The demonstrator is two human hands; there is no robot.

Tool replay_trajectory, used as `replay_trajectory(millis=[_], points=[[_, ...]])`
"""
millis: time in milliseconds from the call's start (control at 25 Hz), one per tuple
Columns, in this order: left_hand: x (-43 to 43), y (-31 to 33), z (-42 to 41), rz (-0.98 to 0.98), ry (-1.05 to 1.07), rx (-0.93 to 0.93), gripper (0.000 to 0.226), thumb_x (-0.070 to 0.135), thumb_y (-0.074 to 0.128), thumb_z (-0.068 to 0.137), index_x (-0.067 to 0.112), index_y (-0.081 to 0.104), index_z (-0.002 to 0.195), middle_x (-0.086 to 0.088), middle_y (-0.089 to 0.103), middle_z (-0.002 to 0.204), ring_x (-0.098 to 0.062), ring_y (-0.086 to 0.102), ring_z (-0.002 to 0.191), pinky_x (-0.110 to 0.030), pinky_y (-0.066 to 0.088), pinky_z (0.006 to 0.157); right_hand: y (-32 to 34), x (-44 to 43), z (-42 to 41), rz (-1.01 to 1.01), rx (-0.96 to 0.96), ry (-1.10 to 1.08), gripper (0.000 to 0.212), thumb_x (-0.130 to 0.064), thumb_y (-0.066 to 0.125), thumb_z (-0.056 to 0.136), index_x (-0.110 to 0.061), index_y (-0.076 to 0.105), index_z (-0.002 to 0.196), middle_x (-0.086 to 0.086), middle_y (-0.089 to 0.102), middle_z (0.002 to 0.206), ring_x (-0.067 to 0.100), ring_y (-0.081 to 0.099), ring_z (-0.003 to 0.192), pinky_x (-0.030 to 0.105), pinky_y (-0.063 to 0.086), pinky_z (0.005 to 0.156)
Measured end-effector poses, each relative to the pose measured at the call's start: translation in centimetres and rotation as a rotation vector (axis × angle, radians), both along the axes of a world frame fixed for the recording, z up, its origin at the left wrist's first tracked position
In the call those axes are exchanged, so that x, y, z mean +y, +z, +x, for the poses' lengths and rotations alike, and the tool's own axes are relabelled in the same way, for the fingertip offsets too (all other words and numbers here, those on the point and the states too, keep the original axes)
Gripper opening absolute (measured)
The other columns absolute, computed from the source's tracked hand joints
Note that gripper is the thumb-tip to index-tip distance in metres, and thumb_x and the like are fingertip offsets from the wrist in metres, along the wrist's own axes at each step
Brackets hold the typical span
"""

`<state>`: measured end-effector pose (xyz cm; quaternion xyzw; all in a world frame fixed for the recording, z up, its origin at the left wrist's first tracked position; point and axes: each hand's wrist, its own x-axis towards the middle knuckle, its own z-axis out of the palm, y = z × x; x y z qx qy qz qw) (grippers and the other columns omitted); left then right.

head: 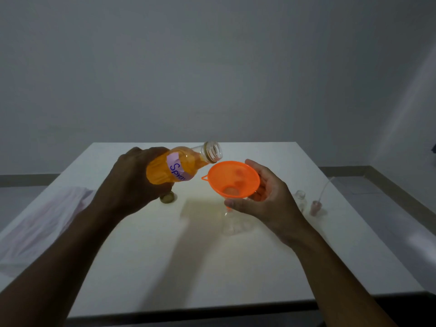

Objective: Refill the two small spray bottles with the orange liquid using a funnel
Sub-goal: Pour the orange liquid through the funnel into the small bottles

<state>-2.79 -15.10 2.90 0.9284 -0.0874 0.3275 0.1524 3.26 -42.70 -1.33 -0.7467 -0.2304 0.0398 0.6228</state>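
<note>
My left hand (132, 182) grips a clear bottle of orange liquid (179, 167) with a pink label, tilted so its uncapped mouth hangs just above the rim of an orange funnel (232, 180). My right hand (264, 199) holds the funnel by its lower cone. The funnel's spout sits in the neck of a small clear spray bottle (232, 224) standing on the white table (165, 256). No liquid is seen flowing. A second small clear bottle (300, 199) stands uncapped to the right, partly behind my right hand.
A gold bottle cap (168, 197) lies on the table below my left hand. A pink spray head with its tube (316, 206) stands at the right. A pale pink cloth (44, 223) lies along the table's left edge. A grey wall rises behind.
</note>
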Motion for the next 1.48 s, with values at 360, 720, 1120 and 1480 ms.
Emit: replay_trajectory(millis=[360, 720, 1120, 1480], points=[[0.3, 0.7, 1.0, 0.073, 0.006, 0.061, 0.067, 0.015, 0.089, 0.058, 0.014, 0.062, 0.120, -0.007, 0.071, 0.101, -0.026, 0.058, 0.088, -0.034, 0.045, 0.066, -0.1, 0.2, -0.2, -0.015, 0.002, 0.001, 0.100, -0.034, 0.094, 0.060, -0.032, 0.042, 0.146, -0.009, 0.052, 0.142, 0.015, 0.056, 0.126, 0.041, 0.054, 0.101], [0.9, 0.9, 1.4, 0.112, 0.029, 0.073, 0.070, 0.012, 0.088, 0.057, 0.013, 0.061, 0.122, -0.009, 0.070, 0.102, -0.027, 0.057, 0.092, -0.035, 0.044, 0.067, -0.2, 0.6, -0.1, -0.031, -0.007, -0.011, 0.101, -0.038, 0.092, 0.058, -0.032, 0.042, 0.145, -0.007, 0.052, 0.142, 0.018, 0.055, 0.127, 0.044, 0.053, 0.102], [1.2, 1.2, 1.3, 0.111, 0.034, 0.078, 0.069, 0.013, 0.087, 0.058, 0.014, 0.061, 0.122, -0.009, 0.070, 0.104, -0.029, 0.057, 0.094, -0.040, 0.050, 0.068, -0.2, 0.6, -0.1, -0.030, -0.005, -0.005, 0.101, -0.038, 0.093, 0.058, -0.031, 0.042, 0.145, -0.008, 0.054, 0.141, 0.016, 0.057, 0.126, 0.041, 0.054, 0.101], [1.1, 1.2, 1.4, 0.124, 0.042, 0.082, 0.071, 0.014, 0.088, 0.058, 0.013, 0.061, 0.123, -0.011, 0.070, 0.106, -0.030, 0.058, 0.096, -0.039, 0.048, 0.070, -0.4, 0.6, 0.3, -0.016, -0.005, -0.002, 0.102, -0.038, 0.094, 0.058, -0.031, 0.043, 0.146, -0.007, 0.055, 0.140, 0.017, 0.058, 0.126, 0.042, 0.054, 0.101]])
